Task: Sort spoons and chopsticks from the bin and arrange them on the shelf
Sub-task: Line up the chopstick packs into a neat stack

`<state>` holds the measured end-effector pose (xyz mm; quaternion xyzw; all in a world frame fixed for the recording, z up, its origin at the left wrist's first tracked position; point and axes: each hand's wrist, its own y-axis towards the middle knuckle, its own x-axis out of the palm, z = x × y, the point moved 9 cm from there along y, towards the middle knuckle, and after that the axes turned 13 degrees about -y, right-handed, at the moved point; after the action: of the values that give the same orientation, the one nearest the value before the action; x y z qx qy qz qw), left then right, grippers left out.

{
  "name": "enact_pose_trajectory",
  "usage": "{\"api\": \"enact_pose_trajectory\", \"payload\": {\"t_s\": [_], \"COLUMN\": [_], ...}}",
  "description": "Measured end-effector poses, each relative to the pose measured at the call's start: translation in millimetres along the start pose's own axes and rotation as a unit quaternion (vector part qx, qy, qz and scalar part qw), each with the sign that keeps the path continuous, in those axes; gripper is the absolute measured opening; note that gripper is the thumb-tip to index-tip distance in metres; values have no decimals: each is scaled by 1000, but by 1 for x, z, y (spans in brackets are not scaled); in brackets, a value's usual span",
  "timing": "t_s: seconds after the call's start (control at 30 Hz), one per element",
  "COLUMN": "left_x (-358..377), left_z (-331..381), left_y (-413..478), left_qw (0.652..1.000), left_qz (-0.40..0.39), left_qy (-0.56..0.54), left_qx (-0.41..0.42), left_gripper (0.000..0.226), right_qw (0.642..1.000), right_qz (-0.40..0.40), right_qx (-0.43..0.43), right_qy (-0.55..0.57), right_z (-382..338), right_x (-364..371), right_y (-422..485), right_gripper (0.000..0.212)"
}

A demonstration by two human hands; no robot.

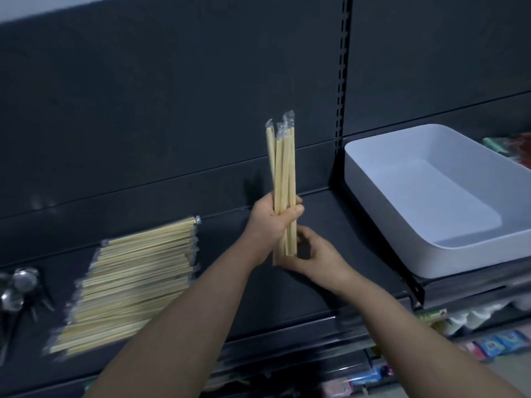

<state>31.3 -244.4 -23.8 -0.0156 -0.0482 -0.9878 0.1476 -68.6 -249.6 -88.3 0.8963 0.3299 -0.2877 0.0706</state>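
My left hand [270,222] grips a small bunch of wrapped wooden chopsticks [283,168] upright above the dark shelf [258,297]. My right hand [319,259] cups the bunch's lower ends from below and to the right. A large stack of wrapped chopsticks [132,282] lies on the shelf to the left. Metal spoons [20,285] lie at the far left edge. The white bin [431,248] stands on the shelf to the right, and nothing shows inside it.
A dark back panel with a slotted upright [342,81] rises behind the shelf. Coloured packaged goods [494,343] fill the lower shelves at the bottom right. More packets [514,145] sit behind the bin.
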Motion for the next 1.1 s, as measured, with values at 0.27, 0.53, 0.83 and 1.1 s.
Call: {"api": "enact_pose_trajectory", "payload": {"t_s": [0.27, 0.53, 0.83, 1.1], "left_x": [-3, 2, -51, -242], "left_z": [8, 0, 10, -21], "left_y": [-12, -20, -35, -113], "left_qw": [999, 997, 987, 892], "left_qz": [-25, -13, 78, 421], "left_qy": [-45, -80, -138, -157], "left_qx": [-8, -19, 6, -42], "left_gripper": [13, 18, 12, 83], "right_qw": [999, 997, 989, 917], "right_qz": [45, 12, -19, -57], "right_qx": [1, 23, -32, -99], "right_qy": [-27, 74, -140, -383], "right_z": [-1, -3, -39, -105], "right_x": [5, 16, 41, 121], "right_y": [3, -6, -1, 2], "right_gripper": [21, 51, 29, 17]}}
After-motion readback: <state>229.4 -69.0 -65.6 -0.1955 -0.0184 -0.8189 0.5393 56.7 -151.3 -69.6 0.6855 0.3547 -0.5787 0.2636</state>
